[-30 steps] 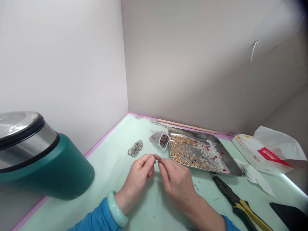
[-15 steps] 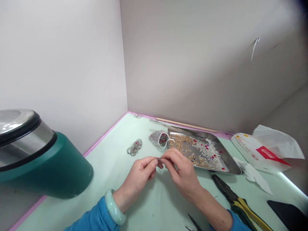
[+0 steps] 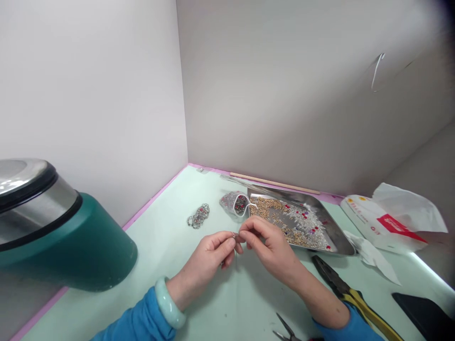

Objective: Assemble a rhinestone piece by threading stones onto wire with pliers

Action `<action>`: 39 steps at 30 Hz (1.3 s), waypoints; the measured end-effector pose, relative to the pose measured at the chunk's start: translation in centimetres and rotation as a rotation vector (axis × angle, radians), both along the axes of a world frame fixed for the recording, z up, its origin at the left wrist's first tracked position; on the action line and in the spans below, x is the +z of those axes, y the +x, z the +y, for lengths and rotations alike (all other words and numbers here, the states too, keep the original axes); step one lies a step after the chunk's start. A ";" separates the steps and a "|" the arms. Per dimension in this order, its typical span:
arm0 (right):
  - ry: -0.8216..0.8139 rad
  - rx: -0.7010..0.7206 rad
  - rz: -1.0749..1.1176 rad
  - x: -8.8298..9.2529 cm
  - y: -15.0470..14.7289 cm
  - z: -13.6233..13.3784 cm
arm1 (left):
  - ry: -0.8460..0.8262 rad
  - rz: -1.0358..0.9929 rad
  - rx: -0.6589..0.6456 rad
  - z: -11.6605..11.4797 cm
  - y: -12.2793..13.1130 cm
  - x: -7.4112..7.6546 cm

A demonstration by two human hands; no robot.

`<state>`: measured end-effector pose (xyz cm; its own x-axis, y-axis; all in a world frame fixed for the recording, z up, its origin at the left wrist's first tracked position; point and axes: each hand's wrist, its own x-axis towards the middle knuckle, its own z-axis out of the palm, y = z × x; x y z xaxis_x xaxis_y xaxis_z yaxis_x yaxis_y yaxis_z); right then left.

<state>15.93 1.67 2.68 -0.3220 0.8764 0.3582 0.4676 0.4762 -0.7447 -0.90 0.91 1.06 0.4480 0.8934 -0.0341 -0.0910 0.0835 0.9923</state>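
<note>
My left hand (image 3: pixel 208 255) and my right hand (image 3: pixel 272 248) meet above the table, fingertips almost touching. Both pinch a short length of thin wire (image 3: pixel 236 235); its finer detail is too small to make out, and the fingers cover part of it. Just beyond the hands lies a small mesh pouch (image 3: pixel 229 201) with a white rim, holding dark and red beads. To its left a little heap of beaded chain (image 3: pixel 199 216) rests on the table. A metal tray (image 3: pixel 341 237) of gold, clear and red beads sits behind my right hand.
Yellow-handled pliers (image 3: pixel 350 293) lie by my right forearm, with smaller pliers (image 3: pixel 286 329) at the front edge. A tissue pack (image 3: pixel 382 222) and a black object (image 3: pixel 423 315) are at right. A large green flask (image 3: pixel 88 246) stands left. A wooden stick (image 3: pixel 273 183) lies along the wall.
My right fingertips have shifted slightly right, and a little more of the wire shows between the hands. The smaller pliers show more as the view moves slightly.
</note>
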 end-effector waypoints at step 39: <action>-0.530 0.028 0.418 -0.5 -0.6 0.4 | 0.008 -0.003 0.029 -0.1 0.3 -0.3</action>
